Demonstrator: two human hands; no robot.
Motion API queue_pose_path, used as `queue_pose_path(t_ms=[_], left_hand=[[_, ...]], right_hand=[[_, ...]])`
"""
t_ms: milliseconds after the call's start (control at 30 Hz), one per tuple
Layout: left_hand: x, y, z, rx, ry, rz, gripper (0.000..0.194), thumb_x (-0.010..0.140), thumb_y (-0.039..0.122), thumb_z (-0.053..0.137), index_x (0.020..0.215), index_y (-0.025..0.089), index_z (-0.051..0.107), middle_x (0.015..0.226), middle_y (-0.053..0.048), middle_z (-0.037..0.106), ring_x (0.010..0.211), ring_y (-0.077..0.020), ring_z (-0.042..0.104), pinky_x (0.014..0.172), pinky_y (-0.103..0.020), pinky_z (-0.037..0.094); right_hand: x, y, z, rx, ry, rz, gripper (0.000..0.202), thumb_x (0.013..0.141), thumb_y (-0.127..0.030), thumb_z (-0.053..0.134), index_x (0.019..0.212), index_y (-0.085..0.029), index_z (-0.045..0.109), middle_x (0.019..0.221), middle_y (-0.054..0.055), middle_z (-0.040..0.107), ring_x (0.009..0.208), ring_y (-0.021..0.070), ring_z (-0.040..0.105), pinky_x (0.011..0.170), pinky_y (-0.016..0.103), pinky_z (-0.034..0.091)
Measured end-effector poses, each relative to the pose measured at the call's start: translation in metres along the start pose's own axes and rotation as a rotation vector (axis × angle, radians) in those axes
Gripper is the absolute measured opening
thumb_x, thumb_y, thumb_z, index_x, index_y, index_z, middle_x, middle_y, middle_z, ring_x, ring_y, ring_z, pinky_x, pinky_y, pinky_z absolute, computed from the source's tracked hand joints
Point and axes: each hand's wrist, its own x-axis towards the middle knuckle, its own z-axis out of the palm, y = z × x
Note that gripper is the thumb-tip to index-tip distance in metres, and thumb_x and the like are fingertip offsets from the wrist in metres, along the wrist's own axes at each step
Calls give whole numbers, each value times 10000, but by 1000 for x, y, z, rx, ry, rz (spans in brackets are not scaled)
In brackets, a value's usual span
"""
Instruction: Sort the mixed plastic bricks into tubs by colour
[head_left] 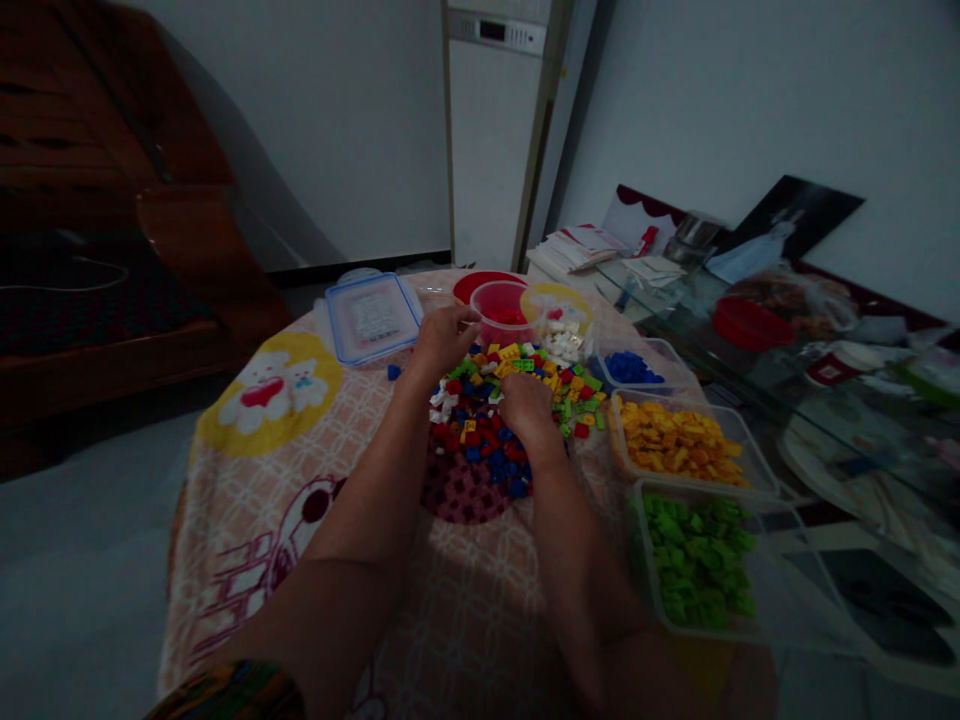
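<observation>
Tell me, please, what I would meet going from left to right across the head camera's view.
Wooden bench, blue-rimmed lid, left hand, right hand, clear box holding blue bricks, red bowl.

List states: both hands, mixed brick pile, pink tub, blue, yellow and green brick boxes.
Mixed brick pile: loose, unsorted.
Pink tub: open, red pieces inside.
Left hand: close by the tub, grip unclear.
Right hand: at the pile, grip unclear.
Blue brick box: open, partly filled.
Yellow brick box: open, holding bricks.
Green brick box: open, partly filled.
</observation>
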Motion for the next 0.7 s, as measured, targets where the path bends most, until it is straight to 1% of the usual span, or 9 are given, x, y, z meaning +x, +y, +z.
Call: queue_pose_path(t_ms=[100, 200, 233, 300, 400, 467, 567, 633, 700], left_hand=[[-1, 0, 0, -5, 4, 2, 340, 846, 256, 578, 1066, 157, 818, 992, -93, 810, 898, -229, 733, 928, -351, 566], [-1, 0, 0, -10, 2, 0, 342, 847, 263, 580, 1067, 155, 819, 981, -91, 812, 901, -225, 731, 926, -341, 565], [-1, 0, 0, -9, 4, -2, 340, 848, 265, 582, 1066, 155, 819, 984, -91, 812, 904, -225, 731, 927, -339, 564], [-1, 0, 0, -8, 7, -7, 332, 849, 265, 588, 1063, 159, 820, 996, -92, 811, 907, -225, 732, 926, -337, 562], [0, 0, 0, -13, 2, -12, 327, 851, 253, 593, 1069, 155, 816, 1012, -96, 809, 902, -226, 734, 926, -339, 561], [0, 1, -1, -17, -7, -12, 326, 853, 250, 595, 1074, 151, 813, 1007, -100, 808, 900, -229, 734, 923, -340, 561], [0, 1, -1, -15, -16, -14, 321, 856, 255, 596, 1070, 155, 813, 973, -97, 806, 895, -232, 732, 900, -337, 563], [0, 0, 0, -14, -19, -12, 319, 855, 257, 593, 1063, 159, 814, 950, -90, 804, 887, -228, 730, 889, -333, 564], [-1, 0, 1, -18, -23, -7, 322, 853, 257, 588, 1062, 162, 813, 941, -81, 803, 883, -224, 728, 887, -332, 567]], right_hand=[[1, 6, -3, 15, -2, 18, 263, 925, -214, 620, 1126, -166, 782, 1192, 190, 764, 1193, 303, 706, 974, 366, 532], [1, 17, -6, 122, 13, -35, 188, 903, -207, 621, 939, -174, 803, 1074, 146, 795, 1143, 277, 718, 953, 337, 528], [1, 21, -6, 198, 26, -54, 177, 893, -200, 621, 861, -176, 794, 985, 121, 801, 1080, 258, 735, 919, 317, 535], [1, 30, -4, 442, 43, -58, 174, 867, -196, 628, 746, -185, 752, 753, 52, 762, 845, 207, 752, 768, 266, 552], [4, 39, 3, 908, 83, 43, 143, 831, -184, 625, 706, -191, 694, 539, -31, 645, 496, 136, 638, 481, 201, 471], [7, 43, 6, 1142, 173, 129, 91, 805, -177, 637, 721, -186, 670, 516, -46, 630, 421, 117, 595, 396, 178, 422], [15, 51, 7, 1390, 380, 261, 18, 783, -190, 662, 785, -174, 653, 522, -42, 642, 432, 122, 621, 390, 171, 455], [21, 58, 7, 1528, 539, 317, 85, 769, -192, 671, 848, -166, 657, 567, -34, 668, 509, 135, 674, 463, 190, 533], [27, 67, 6, 1638, 693, 304, 200, 752, -191, 685, 948, -160, 671, 703, -12, 729, 672, 144, 736, 608, 227, 611]])
